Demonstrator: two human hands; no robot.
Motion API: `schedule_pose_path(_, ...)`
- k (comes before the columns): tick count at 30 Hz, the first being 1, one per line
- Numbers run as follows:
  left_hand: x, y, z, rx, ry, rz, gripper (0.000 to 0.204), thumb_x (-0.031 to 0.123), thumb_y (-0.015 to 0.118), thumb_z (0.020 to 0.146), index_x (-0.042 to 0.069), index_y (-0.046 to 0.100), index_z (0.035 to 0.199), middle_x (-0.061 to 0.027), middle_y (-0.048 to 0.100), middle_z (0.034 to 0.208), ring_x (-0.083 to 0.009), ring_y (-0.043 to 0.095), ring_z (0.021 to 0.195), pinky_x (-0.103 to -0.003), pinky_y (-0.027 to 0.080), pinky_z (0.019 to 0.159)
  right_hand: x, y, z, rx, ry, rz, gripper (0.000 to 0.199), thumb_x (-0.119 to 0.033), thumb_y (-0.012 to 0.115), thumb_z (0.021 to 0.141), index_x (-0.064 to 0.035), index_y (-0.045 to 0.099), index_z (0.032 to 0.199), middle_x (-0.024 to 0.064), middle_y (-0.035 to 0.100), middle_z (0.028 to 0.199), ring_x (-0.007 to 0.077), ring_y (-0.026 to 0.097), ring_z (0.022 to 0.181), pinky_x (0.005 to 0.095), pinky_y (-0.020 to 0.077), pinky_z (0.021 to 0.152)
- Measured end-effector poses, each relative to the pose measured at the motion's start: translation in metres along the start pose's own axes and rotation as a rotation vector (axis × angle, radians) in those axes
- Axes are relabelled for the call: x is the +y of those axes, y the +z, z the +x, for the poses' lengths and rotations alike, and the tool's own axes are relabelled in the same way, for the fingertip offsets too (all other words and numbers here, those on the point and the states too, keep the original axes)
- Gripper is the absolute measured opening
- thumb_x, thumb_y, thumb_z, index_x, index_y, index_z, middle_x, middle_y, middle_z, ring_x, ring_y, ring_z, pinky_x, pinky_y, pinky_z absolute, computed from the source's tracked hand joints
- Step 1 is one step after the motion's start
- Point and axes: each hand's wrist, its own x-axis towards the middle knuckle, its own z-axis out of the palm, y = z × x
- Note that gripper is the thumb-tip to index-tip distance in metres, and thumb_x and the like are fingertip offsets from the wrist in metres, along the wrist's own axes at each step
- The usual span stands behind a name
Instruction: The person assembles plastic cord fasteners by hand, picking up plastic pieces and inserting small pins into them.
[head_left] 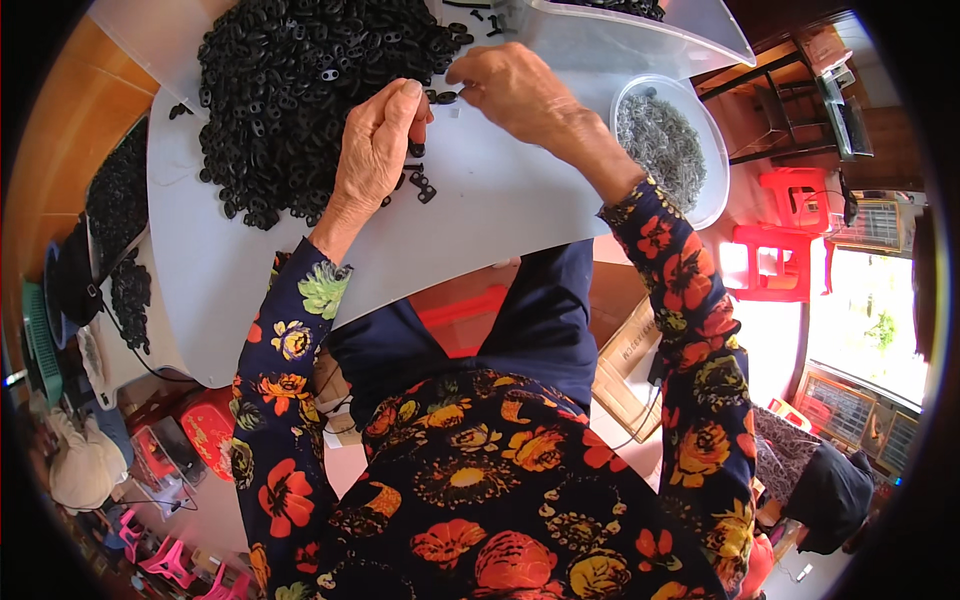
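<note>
A big heap of small black plastic links (300, 90) lies on a white board (480, 220) across my lap. My left hand (375, 150) rests at the heap's right edge, its fingers pinched on a small black piece (415, 150). My right hand (515, 90) is just to the right, its fingertips pinching another small black piece (445, 97). A few loose black pieces (422, 186) lie on the board below my left hand. Both sleeves are dark with a bright flower print.
A clear round bowl of small grey metal parts (665, 140) sits at the board's right edge. A clear plastic tub (620, 35) stands at the top. More black pieces lie in a tray (120, 200) at the left. Red plastic stools (775, 255) stand on the floor at the right.
</note>
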Motion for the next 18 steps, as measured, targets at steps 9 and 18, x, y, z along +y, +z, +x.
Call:
schedule_pose_path(9,-0.002,-0.002,0.000,-0.025,0.000,0.047,0.040,0.033,0.044,0.099,0.002,0.052,0.074,0.0012,0.047,0.063,-0.0079,0.043,0.060,-0.024,0.038,0.058,-0.017,0.003,0.015,-0.184,0.031,-0.195,0.021,-0.010,0.068,0.074,-0.0041,0.066,0.094,0.0127,0.066,0.088,0.0323,0.063,0.084,0.0422,0.0510,0.074)
schedule_pose_path(18,-0.003,-0.008,0.005,0.064,0.036,-0.033,0.038,0.031,0.044,0.099,0.002,0.053,0.075,0.0009,0.050,0.064,-0.0070,0.044,0.060,-0.023,0.038,0.058,-0.027,-0.002,0.018,-0.228,0.193,-0.226,0.021,-0.016,0.068,0.076,-0.0058,0.067,0.094,0.0152,0.067,0.082,0.0333,0.064,0.083,0.0421,0.0513,0.076)
